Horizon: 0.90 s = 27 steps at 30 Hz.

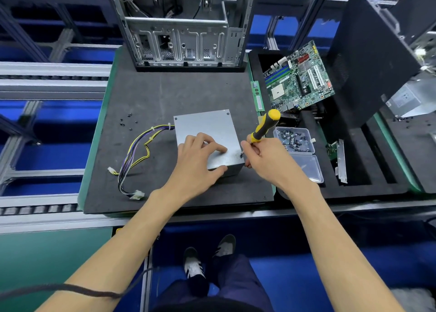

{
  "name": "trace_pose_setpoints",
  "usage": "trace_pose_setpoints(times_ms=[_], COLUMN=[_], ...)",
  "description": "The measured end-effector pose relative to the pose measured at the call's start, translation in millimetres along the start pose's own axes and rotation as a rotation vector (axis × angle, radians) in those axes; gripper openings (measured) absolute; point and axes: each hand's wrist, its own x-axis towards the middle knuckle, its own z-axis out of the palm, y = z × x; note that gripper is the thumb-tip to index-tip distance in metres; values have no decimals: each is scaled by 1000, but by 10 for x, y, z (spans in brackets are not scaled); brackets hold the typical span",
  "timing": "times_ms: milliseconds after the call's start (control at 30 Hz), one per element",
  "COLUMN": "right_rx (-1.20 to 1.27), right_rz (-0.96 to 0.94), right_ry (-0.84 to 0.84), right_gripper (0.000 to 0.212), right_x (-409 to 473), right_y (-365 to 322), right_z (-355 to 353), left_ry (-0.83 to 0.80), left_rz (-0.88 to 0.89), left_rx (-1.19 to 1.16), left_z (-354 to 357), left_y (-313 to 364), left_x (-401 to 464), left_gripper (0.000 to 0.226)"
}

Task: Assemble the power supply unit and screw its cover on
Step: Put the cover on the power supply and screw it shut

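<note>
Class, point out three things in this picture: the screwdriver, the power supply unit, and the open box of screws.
screwdriver [263, 127], head view, on its black and yellow handle.
power supply unit [205, 125], head view, on its grey top cover.
box of screws [293, 139], head view, on the screws inside the tray.

mat [146, 94] open between computer case [186, 28] at the far edge and power supply unit [207, 127] near the middle; passable there. left side partly blocked: loose screws [128, 122] and cable bundle [139, 151] trailing from the unit across the mat. right of unit: screwdriver [264, 126] held upright, then screw box [293, 139] and motherboard [299, 78] in the foam tray [354, 186]; tight gap. near edge of mat crossed by both forearms.
</note>
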Motion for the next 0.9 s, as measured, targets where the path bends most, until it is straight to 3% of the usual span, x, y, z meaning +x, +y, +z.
trace_pose_setpoints(times_ms=[367, 900], right_rx=[51, 88], right_rz=[1, -14], right_ry=[-1, -31], right_gripper=[46, 42], right_x=[-42, 1], right_y=[36, 96], right_z=[-2, -1], left_ry=[25, -155], left_rz=[12, -67], left_rx=[-69, -98], left_z=[187, 105], left_y=[272, 299], left_x=[231, 379], left_gripper=[6, 15])
